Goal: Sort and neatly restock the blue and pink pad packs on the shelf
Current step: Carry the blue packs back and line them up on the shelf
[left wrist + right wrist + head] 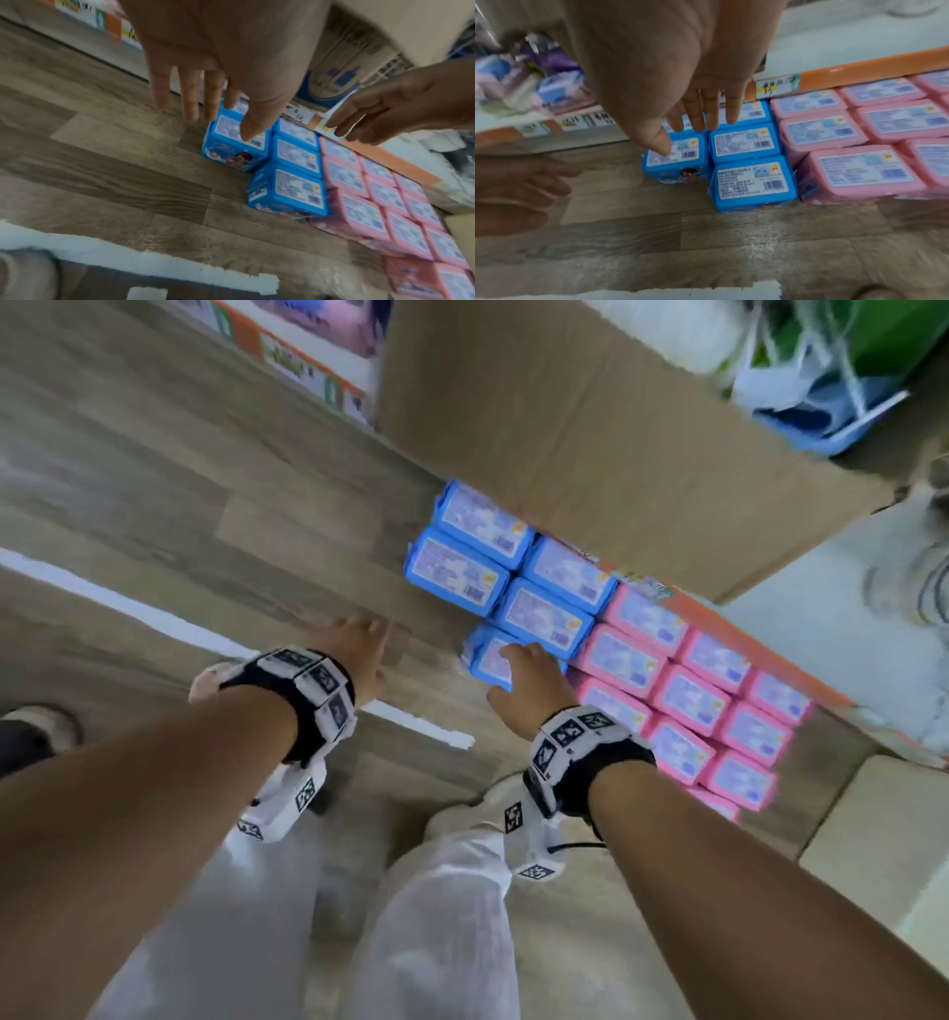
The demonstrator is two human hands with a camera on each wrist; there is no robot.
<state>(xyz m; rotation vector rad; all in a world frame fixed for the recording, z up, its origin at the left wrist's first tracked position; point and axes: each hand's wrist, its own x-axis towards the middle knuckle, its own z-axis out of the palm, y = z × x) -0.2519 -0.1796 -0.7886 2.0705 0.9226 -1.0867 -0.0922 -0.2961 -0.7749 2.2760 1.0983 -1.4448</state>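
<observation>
- Blue packs (477, 557): a small block on the wood-look floor, label side up, two columns. Nearest blue pack (753, 180) sits a little forward of the rest and slightly skewed.
- Pink packs (693, 701): a larger block touching the blue one on its right, rows fairly even, labels up.
- Colours are already separated; no pink among blue that I can see. Sorting looks mostly done.
- Both blocks sit on the floor against the orange-edged shelf lip (859, 69), not up on a shelf board as far as the views show. Judgement: squaring the blue block remains, and possibly lifting stock onto the shelf.
- Right hand (529, 680): fingers straight and together, reaching over the nearest blue pack; holds nothing. Contact with the pack cannot be told.
- Left hand (354, 649): spread flat, fingers relaxed, over bare floor left of the blue block, holding nothing.
- Cardboard box (590, 428) hangs over the far end of the blue block, hiding anything behind it.
</observation>
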